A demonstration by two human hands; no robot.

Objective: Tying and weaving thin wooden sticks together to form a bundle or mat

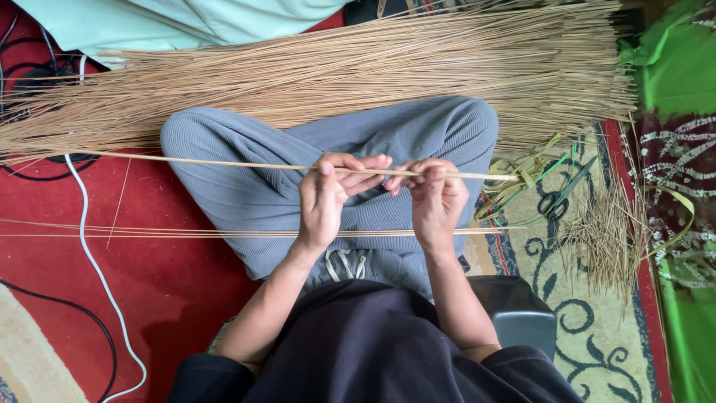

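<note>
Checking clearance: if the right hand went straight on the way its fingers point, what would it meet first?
The right hand points leftward along the thin stick it pinches. First in that line is the left hand, whose fingertips already sit almost against it on the same stick. Whether they actually touch is unclear.

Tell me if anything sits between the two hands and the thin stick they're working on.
Nothing visible does. The left hand and the right hand both pinch the thin stick directly, above the grey-trousered lap. The scissors and the big bundle of sticks lie apart from it.
</note>
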